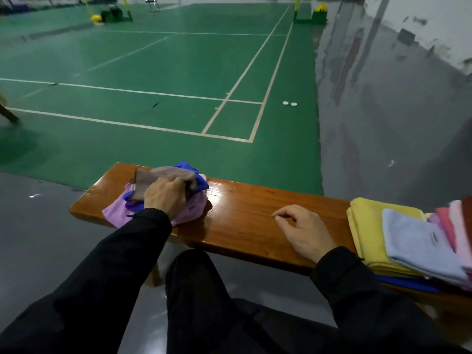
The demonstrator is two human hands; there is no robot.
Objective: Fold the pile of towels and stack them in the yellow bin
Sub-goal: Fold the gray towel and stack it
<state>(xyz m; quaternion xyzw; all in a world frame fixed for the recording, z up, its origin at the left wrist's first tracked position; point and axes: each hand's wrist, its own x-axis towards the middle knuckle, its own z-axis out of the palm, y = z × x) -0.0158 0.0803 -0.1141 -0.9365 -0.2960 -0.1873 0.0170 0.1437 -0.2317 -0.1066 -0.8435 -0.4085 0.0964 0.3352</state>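
Left hand (166,198) grips the brown towel (158,183) atop the unfolded pile (153,213) at the bench's (255,213) left end, apparently one layer; lift it clear alone, while the right hand (304,232) rests loosely curled, empty, mid-bench.

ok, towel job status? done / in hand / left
Done: folded towels lie stacked at the bench's right end. In hand: left hand grips the brown towel atop the loose pile; right hand rests empty. Left: that pile; no yellow bin in view.
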